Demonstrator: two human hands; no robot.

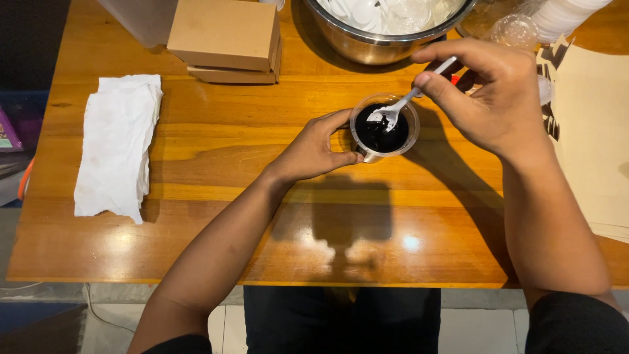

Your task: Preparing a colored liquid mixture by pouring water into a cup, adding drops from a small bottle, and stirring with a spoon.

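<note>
**Inspector:** Cup point(384, 131) position first: a small clear plastic one, near the middle of the wooden table point(216, 164), slightly to the right, holding a glossy black sauce. The left hand point(313, 149) wraps narrowly around its left side, thumb and fingers touching the wall. The right hand point(488, 92) pinches a white plastic spoon point(405, 103), whose bowl rests in the sauce.

**Clerk:** Advice on the step in hand?

**Inspector:** In my judgement, the steadying grip should stay low and firm, and the spoon should move slowly, since the light cup could tip and the sauce sits close to the rim.

**Clerk:** Surroundings?

**Inspector:** Farther back stands a steel bowl point(367, 46) containing clear lids. Brown cardboard boxes point(226, 36) sit far left, a white cloth point(118, 144) lies at the left, and brown paper point(590, 131) covers the right edge.
</note>
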